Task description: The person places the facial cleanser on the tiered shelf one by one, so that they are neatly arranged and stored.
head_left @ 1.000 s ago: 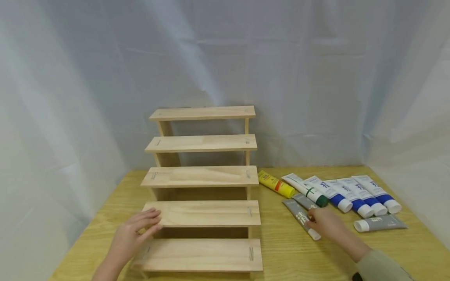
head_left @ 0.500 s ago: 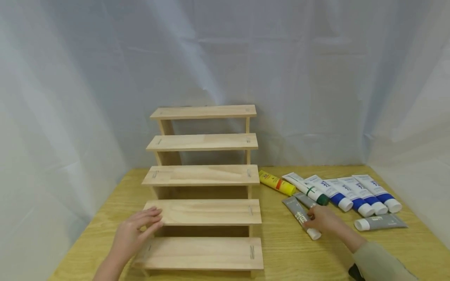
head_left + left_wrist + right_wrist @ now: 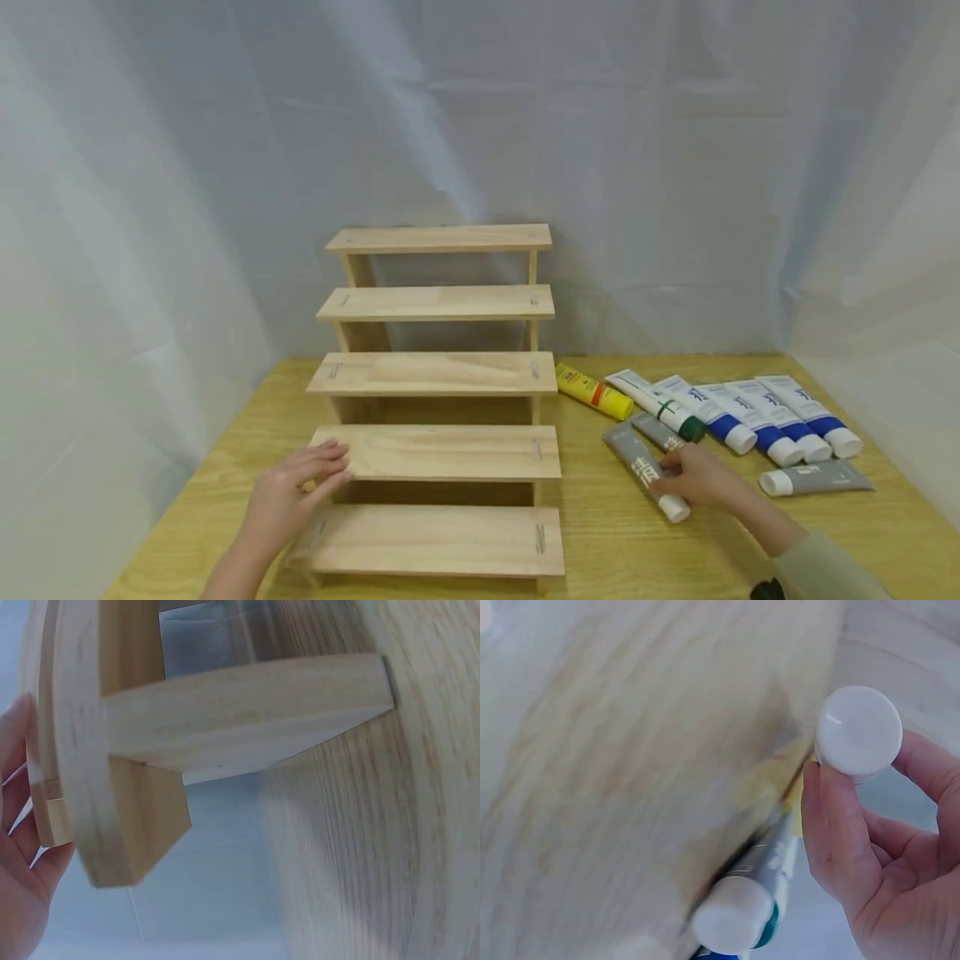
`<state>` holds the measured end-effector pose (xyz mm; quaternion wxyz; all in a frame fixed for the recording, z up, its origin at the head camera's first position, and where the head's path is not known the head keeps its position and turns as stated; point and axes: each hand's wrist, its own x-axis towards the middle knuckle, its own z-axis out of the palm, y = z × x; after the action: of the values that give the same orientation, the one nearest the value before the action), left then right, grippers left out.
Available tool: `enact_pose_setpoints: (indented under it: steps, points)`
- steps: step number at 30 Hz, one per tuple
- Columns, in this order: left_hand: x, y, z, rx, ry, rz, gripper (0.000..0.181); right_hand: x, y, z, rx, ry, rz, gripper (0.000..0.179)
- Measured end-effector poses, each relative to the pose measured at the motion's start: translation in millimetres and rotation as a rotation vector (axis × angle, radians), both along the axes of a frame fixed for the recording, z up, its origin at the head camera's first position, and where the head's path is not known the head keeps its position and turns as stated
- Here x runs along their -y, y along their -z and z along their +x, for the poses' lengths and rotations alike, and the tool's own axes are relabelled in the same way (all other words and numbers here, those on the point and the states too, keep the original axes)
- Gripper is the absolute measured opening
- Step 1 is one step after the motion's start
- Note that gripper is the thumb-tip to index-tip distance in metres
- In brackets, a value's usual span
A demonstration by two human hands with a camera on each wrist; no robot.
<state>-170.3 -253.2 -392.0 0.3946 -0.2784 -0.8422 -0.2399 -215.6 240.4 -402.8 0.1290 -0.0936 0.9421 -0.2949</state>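
Observation:
In the head view my right hand (image 3: 697,477) pinches a grey tube (image 3: 637,460) near its white cap (image 3: 859,733), thumb and fingers on either side. In the right wrist view that cap faces the camera, and the tube's body is hidden behind it. A second grey tube (image 3: 660,433) lies beside it, its cap end (image 3: 733,915) below the hand in the right wrist view. My left hand (image 3: 288,496) rests with relaxed fingers at the left end of the second-lowest step (image 3: 442,452) of a wooden stepped rack (image 3: 247,712).
Right of the rack lie a yellow tube (image 3: 595,392), a white tube with a green cap (image 3: 652,402) and several white-and-blue tubes (image 3: 701,410). Another grey tube (image 3: 817,477) lies in front of those. White sheeting (image 3: 660,183) hangs behind the wooden table (image 3: 607,554).
My right hand has closed its grip on the grey tube, whose cap end has come up slightly toward me. The left hand stays at the step. The head view has shifted a little.

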Motion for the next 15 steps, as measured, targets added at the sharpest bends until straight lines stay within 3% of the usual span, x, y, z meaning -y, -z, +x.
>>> enact_pose_setpoints:
  steps: [4, 9, 15]
  points:
    - [-0.2, -0.6, 0.0, 0.005, -0.003, 0.002, 0.022, 2, -8.4, 3.5, -0.039, 0.008, -0.074, 0.047]
    - [-0.1, 0.3, -0.3, 0.017, 0.012, 0.029, 0.023, 8, -25.8, 6.5, -0.147, 0.057, -0.058, 0.053]
    - [0.9, 2.8, -1.0, 0.037, 0.037, 0.078, 0.025, 18, -48.1, 7.5, -0.216, 0.094, -0.1, 0.055]
